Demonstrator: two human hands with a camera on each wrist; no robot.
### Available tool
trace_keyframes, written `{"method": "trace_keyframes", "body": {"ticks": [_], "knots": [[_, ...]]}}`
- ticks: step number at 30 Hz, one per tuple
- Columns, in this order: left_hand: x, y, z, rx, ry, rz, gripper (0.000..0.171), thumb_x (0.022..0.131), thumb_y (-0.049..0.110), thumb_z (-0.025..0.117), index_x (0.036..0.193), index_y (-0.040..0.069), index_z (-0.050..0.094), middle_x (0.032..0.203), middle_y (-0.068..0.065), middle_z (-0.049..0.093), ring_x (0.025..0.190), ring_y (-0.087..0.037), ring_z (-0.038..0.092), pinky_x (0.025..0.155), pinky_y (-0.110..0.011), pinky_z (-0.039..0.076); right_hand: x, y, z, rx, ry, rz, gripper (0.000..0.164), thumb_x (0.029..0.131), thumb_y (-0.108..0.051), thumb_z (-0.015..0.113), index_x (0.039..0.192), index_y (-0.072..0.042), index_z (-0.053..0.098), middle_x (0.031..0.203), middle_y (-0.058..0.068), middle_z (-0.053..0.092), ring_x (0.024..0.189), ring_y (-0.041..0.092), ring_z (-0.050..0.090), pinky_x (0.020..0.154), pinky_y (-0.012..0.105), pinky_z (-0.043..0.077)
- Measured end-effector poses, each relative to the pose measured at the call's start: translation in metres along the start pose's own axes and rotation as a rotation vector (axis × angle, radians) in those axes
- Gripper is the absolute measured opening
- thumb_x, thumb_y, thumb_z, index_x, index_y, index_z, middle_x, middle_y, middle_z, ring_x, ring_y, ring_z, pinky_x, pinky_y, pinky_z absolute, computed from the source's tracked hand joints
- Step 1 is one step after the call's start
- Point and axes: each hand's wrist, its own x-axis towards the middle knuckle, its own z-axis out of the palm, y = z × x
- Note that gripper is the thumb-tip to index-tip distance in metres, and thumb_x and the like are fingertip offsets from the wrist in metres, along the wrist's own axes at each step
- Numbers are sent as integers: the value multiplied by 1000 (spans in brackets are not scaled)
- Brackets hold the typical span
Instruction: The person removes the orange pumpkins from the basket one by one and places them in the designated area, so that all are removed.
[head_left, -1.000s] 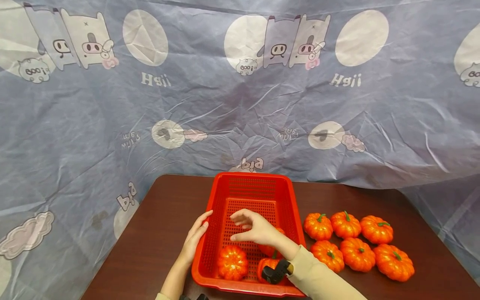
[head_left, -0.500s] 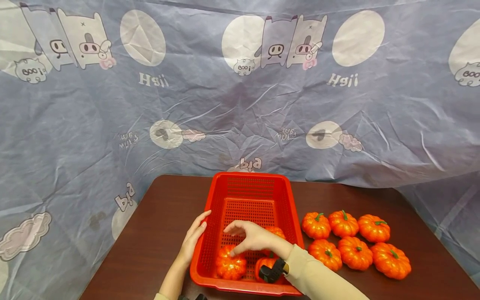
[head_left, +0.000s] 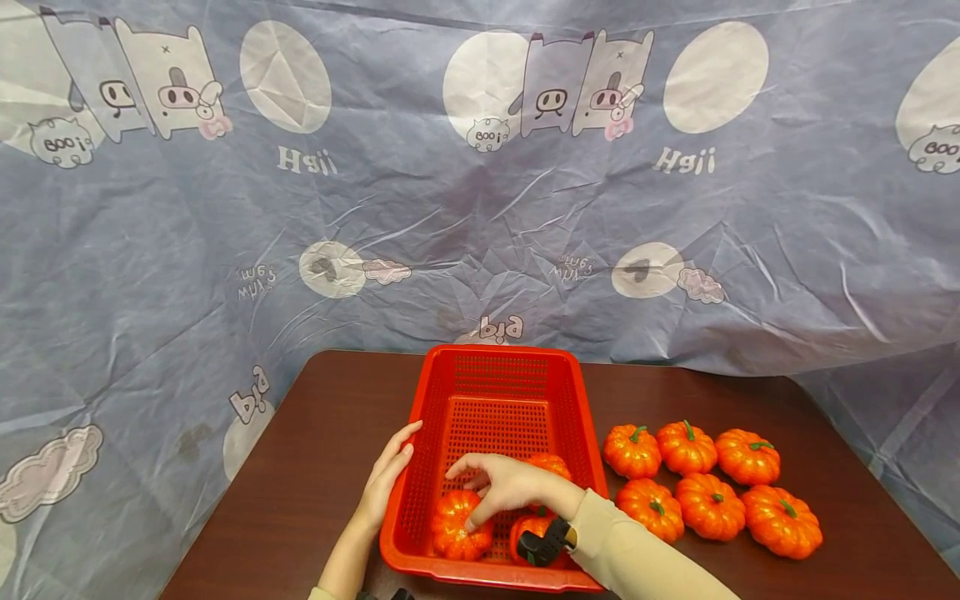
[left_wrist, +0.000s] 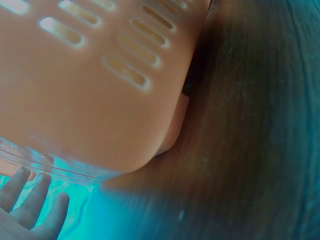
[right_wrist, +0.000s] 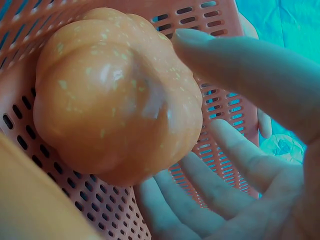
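Observation:
A red plastic basket with slotted walls stands on the table. My left hand rests at its left rim, fingers fairly straight; the left wrist view shows fingertips beside the basket's wall. Inside, at the near left, lies a small orange pumpkin. My right hand reaches over it with bent, spread fingers. In the right wrist view the thumb lies at the edge of that pumpkin, with the other fingers beside it; firm contact cannot be told. Another two pumpkins sit partly hidden under my right arm.
To the basket's right, several orange pumpkins with green stems stand in two rows on the dark brown table. A grey-blue printed cloth hangs behind the table and along its sides.
My right hand has come down and slightly toward me, so its thumb now overlaps the near-left pumpkin. The left hand stays at the basket's rim. The head view has shifted slightly.

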Motion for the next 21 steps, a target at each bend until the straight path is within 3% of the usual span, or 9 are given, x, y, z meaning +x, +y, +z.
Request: {"method": "trace_keyframes", "body": {"ticks": [9, 14, 21], "knots": [[0, 0, 0, 5, 5, 10, 42, 101, 21, 36, 141, 10, 40, 146, -11, 33, 126, -24, 35, 98, -22, 33, 0, 0, -1, -31, 1, -18, 54, 69, -2, 80, 118, -4, 59, 116, 7, 60, 97, 16, 55, 82, 27, 45], [0, 0, 0, -23, -6, 8, 42, 101, 20, 35, 141, 9, 38, 145, -13, 33, 125, -26, 36, 96, -23, 36, -2, -2, -1, -43, -22, -10, 51, 70, -5, 79, 117, -3, 61, 113, 2, 63, 93, 11, 56, 80, 24, 45], [0, 0, 1, -12, 3, -1, 42, 101, 22, 37, 141, 10, 39, 146, -11, 32, 126, -24, 35, 97, -23, 35, -6, -5, -4, -77, 1, 7, 50, 69, -14, 80, 116, -8, 65, 114, -6, 62, 100, 13, 57, 84, 27, 46]]}}
